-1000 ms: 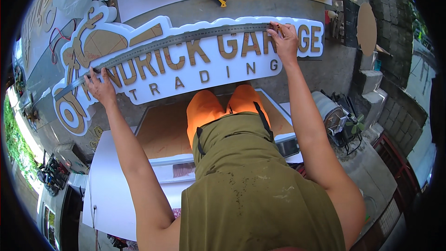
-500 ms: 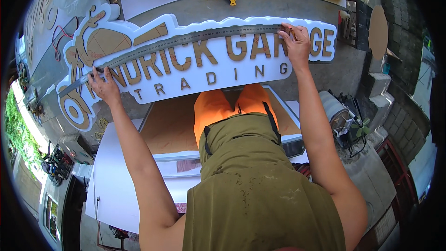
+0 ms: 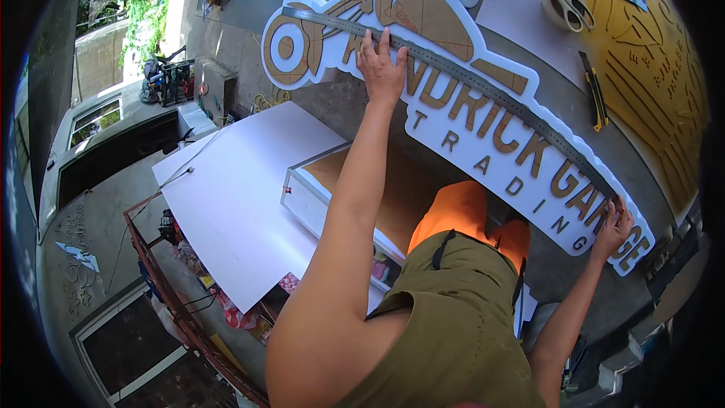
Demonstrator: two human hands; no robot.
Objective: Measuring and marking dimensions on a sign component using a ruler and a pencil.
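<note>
A long dark steel ruler (image 3: 521, 111) lies lengthwise across a white cut-out sign board (image 3: 467, 153). Raised brown letters and a brown motorcycle shape (image 3: 434, 19) cover the board. My left hand (image 3: 383, 69) rests over the ruler near the first letters, fingers bent across its far edge and the thumb at the near side. At the ruler's right end, my right hand (image 3: 613, 232) has its thumb and fingers closed around the tip. Past my left hand, the ruler's other end reaches the motorcycle's rear wheel (image 3: 287, 47).
Beyond the board lie a yellow-and-black utility knife (image 3: 594, 91), a tape roll (image 3: 563, 11) with scissors (image 3: 578, 1), and a yellow-brown cut sheet (image 3: 657, 68). A white panel (image 3: 249, 189) and a metal-framed box (image 3: 310, 185) stand nearer me, left of my legs.
My view has turned left, so the board now slants down to the right. Both hands stay at the ruler, which keeps roughly the same place on the board.
</note>
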